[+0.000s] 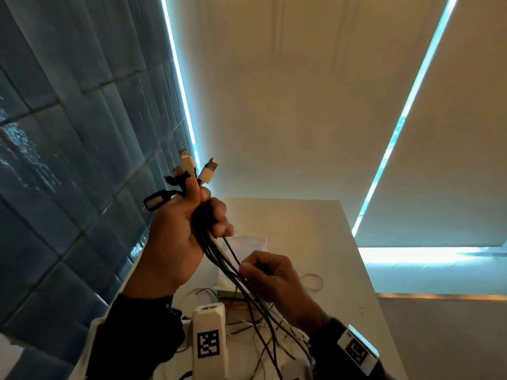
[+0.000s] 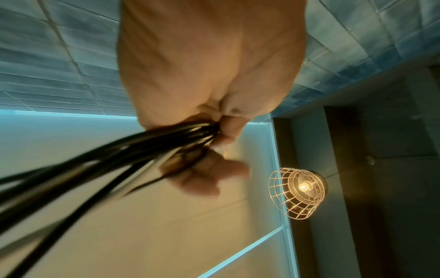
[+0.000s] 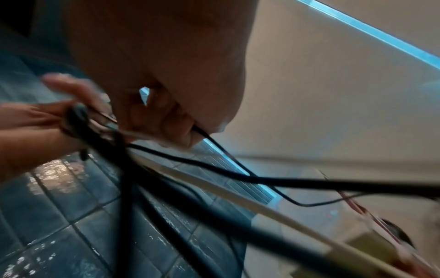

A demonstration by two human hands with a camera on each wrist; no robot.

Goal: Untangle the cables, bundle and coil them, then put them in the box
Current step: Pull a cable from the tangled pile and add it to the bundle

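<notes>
Step in hand: untangling, with the ends already gathered. Left hand [image 1: 175, 237] raised above the table [image 1: 343, 242], grip wrapped tight round the cables [image 1: 219, 259] just below their plugs. USB plugs [image 1: 197, 168], two white and at least one dark, fanned out above the fist; a small dark device on a strap [image 1: 155, 201] sticking out to the left of the thumb. Left wrist view confirms: fingers [image 2: 207, 180] curled over a thick sheaf of dark cords, blurred toward the lens.

Right hand [image 1: 270, 272] lower and to the right, grip pinching one thin dark strand [image 1: 233, 252] apart from the sheaf. Right wrist view shows that strand leaving between fingertip [image 3: 181, 131] and thumb, then sagging away. Remaining cords, mostly dark with a few white, hanging from the left fist down to a loose mess on the table near the wrist-mounted cameras [image 1: 210, 338].

Box [image 1: 230, 292] probably the low object on the table partly hidden behind the strands; not clear enough to confirm. Rubber band [image 1: 311, 281] lying on the table to the right of the right hand, apparently meant for the bundling. A clear plastic bag or sleeve [image 1: 248, 242] behind the hands.

Judgement: early-to-middle of the task. Nothing coiled, nothing bound, nothing boxed.

Next move, by inference: run the pinched strand downward to free it from its neighbours, left grip kept firm so plugs stay aligned. Light, sliding pinch needed; a hard tug likely to tighten any knot in the loose ends below. Repeat per strand, then coil and band.
</notes>
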